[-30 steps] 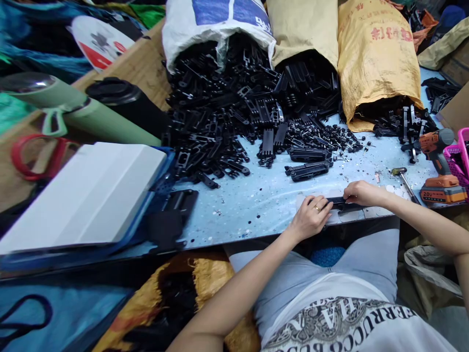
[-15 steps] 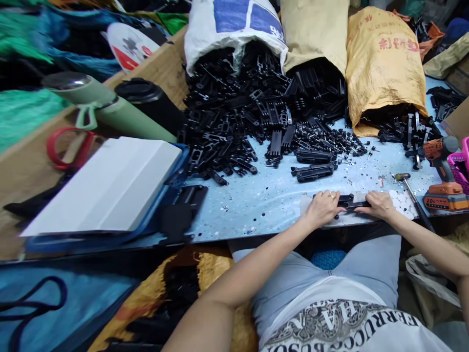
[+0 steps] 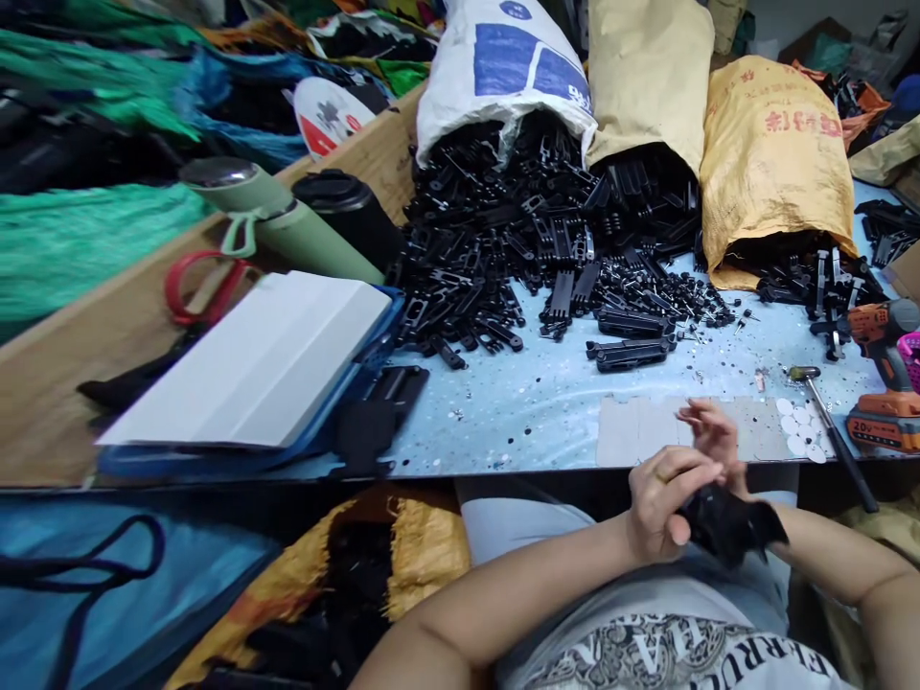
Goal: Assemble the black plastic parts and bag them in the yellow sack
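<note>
My left hand (image 3: pixel 659 500) is closed at the edge of a dark black part (image 3: pixel 734 525), held over my lap just in front of the table edge. Motion smears the part, so its exact kind is unclear. Close behind it, my right hand (image 3: pixel 713 439) is raised with fingers loosely curled and apart; the black part covers its wrist and some of its palm. Beyond both hands, a grey work pad (image 3: pixel 624 431) lies at the table's front edge, with round white discs (image 3: pixel 799 429) at its right end.
A hammer (image 3: pixel 834 436) and a cordless drill (image 3: pixel 887 374) lie at right. Black folded pieces (image 3: pixel 632 353) sit ahead, before a heap of black parts (image 3: pixel 481 259) spilling from a white sack (image 3: pixel 503 67). At left are a paper-topped blue tray (image 3: pixel 244 460), red scissors (image 3: pixel 172 287) and a green bottle (image 3: pixel 316 235).
Both hands have drawn back from the pad toward my body, bringing the black part over my lap. My right hand has let its grip go and lifted its fingers. The view has shifted left.
</note>
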The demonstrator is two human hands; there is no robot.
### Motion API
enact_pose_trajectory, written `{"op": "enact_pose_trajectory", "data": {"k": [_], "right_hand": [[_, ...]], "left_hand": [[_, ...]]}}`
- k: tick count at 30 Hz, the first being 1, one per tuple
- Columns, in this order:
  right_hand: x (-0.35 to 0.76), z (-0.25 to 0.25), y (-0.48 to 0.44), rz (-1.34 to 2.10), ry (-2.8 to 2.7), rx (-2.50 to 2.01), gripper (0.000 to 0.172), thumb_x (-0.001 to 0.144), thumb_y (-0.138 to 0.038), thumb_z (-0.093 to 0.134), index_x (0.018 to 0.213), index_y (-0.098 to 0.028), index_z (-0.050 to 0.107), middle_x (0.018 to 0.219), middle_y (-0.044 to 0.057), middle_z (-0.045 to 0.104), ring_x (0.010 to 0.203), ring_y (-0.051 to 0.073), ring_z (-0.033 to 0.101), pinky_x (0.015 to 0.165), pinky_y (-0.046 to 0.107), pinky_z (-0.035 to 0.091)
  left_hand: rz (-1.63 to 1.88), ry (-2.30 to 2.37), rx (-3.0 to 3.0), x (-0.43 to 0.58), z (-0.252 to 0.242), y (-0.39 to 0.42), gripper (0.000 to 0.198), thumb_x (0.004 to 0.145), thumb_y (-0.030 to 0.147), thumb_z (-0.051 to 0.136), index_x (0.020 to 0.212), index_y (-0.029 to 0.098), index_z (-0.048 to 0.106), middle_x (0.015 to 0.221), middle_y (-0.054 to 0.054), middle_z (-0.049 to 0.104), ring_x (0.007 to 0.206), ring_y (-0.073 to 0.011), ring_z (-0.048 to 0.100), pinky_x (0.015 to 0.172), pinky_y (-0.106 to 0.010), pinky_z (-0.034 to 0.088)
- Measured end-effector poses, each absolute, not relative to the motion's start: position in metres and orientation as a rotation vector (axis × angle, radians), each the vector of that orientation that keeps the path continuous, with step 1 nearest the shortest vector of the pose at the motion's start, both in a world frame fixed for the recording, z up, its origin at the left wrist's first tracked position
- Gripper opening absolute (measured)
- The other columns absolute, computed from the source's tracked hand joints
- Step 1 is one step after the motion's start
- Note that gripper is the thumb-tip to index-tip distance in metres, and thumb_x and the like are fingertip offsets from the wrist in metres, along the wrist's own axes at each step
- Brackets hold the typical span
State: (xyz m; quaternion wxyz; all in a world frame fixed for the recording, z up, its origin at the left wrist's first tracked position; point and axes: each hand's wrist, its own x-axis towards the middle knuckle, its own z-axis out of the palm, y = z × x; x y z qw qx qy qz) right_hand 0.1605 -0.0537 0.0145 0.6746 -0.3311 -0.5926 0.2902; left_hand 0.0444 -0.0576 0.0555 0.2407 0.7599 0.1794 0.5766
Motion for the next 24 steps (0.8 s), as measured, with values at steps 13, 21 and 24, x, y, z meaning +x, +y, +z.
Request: {"op": "enact_pose_trajectory", "data": {"k": [13, 21, 24], "right_hand": [[0.201, 0.022, 0.255, 0.143, -2.085, -2.042, 0.03, 0.089, -0.026, 0.043, 0.115, -0.012, 0.052, 0.111, 0.016, 0.061, 0.111, 0.026, 0.049, 0.092, 0.037, 0.036], [0.189, 0.004, 0.323, 0.198, -1.957, -2.239, 0.042, 0.071, -0.017, 0.064, 0.11, -0.007, 0.053, 0.105, 0.02, 0.062, 0.1, 0.028, 0.058, 0.083, 0.036, 0.042], [0.206, -0.001, 0.322, 0.188, -1.924, -2.172, 0.049, 0.073, -0.027, 0.063, 0.116, -0.011, 0.05, 0.106, 0.014, 0.062, 0.097, 0.023, 0.058, 0.083, 0.032, 0.043]], "left_hand": [[0.512, 1.436, 2.837, 0.02, -0.007, 0.059, 0.031, 0.087, 0.026, 0.052, 0.117, 0.023, 0.057, 0.107, -0.01, 0.063, 0.104, -0.0264, 0.052, 0.088, -0.047, 0.037], [0.543, 2.311, 2.122, -0.067, 0.032, 0.155, 0.035, 0.086, 0.027, 0.043, 0.114, 0.008, 0.054, 0.11, -0.018, 0.057, 0.104, -0.0295, 0.049, 0.083, -0.039, 0.04], [0.443, 2.526, 1.89, -0.104, 0.026, 0.197, 0.035, 0.084, 0.029, 0.042, 0.105, 0.005, 0.059, 0.109, -0.021, 0.055, 0.106, -0.0315, 0.045, 0.083, -0.04, 0.04]]}}
